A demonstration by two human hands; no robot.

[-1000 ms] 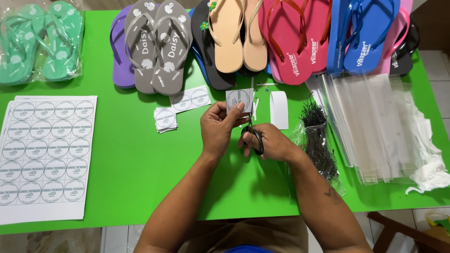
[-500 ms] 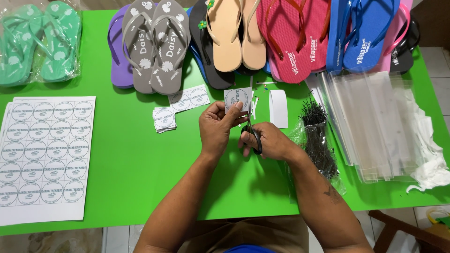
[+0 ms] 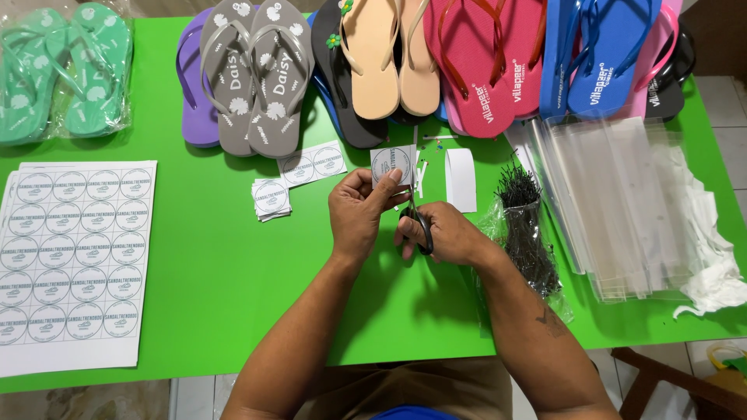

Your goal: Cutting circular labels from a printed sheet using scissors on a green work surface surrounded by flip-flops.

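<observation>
Holding a small square paper label [image 3: 393, 165] with a round grey print, the left hand [image 3: 359, 214] pinches its lower edge between thumb and forefinger, so the label stands up just above the green table [image 3: 218, 295] near the middle. Black-handled scissors [image 3: 420, 225] sit in the right hand [image 3: 443, 233], fingers curled tight through the loops, and the blades point up to the label's lower right edge; how far the blades gape cannot be told. Both hands are close together, almost touching. Thin white paper strips [image 3: 420, 177] lie just beyond the scissors, and a white paper slip [image 3: 461, 179] lies flat beside them. To the right of the right hand a clear bag of black ties [image 3: 529, 233] lies on the table, close to the forearm, and further right sits a stack of clear plastic sleeves [image 3: 615, 202] with crumpled white paper [image 3: 712, 264] at its edge. To the left of the left hand a small pile of cut labels [image 3: 271, 198] rests, with a strip of two labels [image 3: 311, 165] just behind it. Well apart at the left edge lies a big white sheet of round labels [image 3: 74, 257]. Along the far side runs a row of flip-flops: a green pair in a bag [image 3: 66, 70], a purple pair [image 3: 193, 85] under a grey pair [image 3: 253, 78], a beige pair [image 3: 393, 54] on a dark one, a red pair [image 3: 490, 62], and a blue pair [image 3: 599, 54] over pink ones. Nothing lies between the hands and the label.
</observation>
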